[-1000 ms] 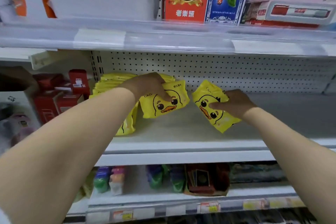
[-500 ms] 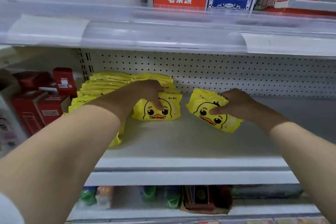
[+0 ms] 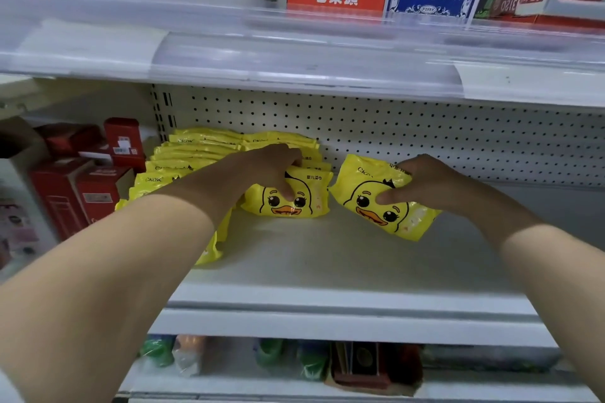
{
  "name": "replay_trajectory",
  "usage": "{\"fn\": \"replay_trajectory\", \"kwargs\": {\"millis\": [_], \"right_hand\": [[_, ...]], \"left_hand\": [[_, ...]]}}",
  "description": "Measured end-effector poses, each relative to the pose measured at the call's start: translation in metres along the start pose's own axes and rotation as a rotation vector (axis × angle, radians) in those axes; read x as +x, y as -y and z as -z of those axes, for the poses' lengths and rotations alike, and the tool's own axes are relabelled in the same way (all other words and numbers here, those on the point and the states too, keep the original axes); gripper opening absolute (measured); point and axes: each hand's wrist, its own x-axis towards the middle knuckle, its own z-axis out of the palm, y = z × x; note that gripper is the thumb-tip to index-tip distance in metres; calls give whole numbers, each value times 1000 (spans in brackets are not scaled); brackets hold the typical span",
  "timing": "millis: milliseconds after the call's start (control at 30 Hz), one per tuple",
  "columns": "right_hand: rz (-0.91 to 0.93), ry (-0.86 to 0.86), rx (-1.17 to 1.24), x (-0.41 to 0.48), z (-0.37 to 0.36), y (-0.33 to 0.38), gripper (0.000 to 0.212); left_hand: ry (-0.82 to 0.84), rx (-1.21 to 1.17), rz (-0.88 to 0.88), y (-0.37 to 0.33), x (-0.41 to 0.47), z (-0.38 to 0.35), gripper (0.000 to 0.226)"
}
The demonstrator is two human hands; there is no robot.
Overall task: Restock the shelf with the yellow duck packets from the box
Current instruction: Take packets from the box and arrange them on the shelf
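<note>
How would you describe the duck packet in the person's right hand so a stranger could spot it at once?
Find the white middle shelf with the pegboard back. Yellow duck packets sit in rows at its left; the right hand grips the rightmost packet. It alone is tilted, with bare shelf beyond.

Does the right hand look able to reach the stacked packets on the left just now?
Probably not directly: the right hand grips one duck packet, and the left hand with the other packet lies between it and the stack.
</note>
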Motion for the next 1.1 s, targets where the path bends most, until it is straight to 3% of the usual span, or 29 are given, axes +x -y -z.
{"fn": "replay_trajectory", "kwargs": {"millis": [300,533,633,767,867,1100], "right_hand": [[103,125,-109,11,-33,44,30],[254,166,-219,34,-89,87,44],[261,100,-320,44,-102,96,48],[259,-159,-518,44,-117,99,76],[269,-316,-581,30,-127,98,82],[207,-295,-532,-19,-131,115,81]], "left_hand": [[-309,-172,42,21,-42,31,63],[-396,-217,114,38,-77,40,63],[-391,-208,124,38,-89,37,64],[-370,-228,139,34,-104,29,64],[-335,-201,154,28,-117,24,65],[-310,-153,228,12,-162,27,69]]}}
